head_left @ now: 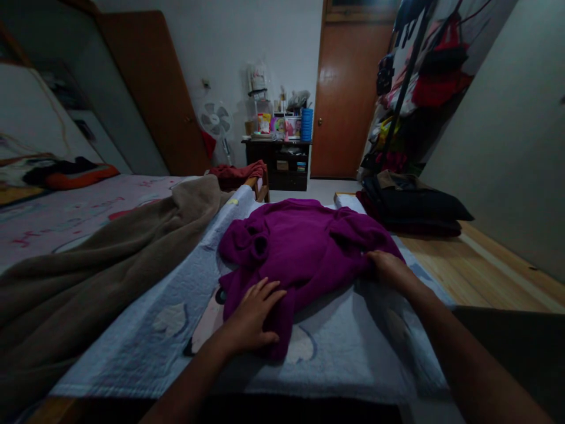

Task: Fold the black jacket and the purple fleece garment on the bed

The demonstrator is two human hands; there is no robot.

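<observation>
A purple long-sleeved garment (304,247) lies spread and rumpled on a pale blue quilted cover (344,353). My left hand (256,315) rests on its near left part with the fingers stretched out and spread. At the garment's right side, my right hand (388,268) has its fingers closed on the edge of the purple cloth. One cuff opening shows at the garment's left. Partly under the left side lies a flat pinkish thing (207,324) with a dark edge; I cannot make out what it is.
To the left, a brown blanket (110,259) lies along a bed with a pink printed sheet (88,209). Folded dark clothes (410,203) are stacked on a wooden board (432,259) at the right. Further back stand a fan (216,121), a dark cabinet (278,159) and a door (348,100).
</observation>
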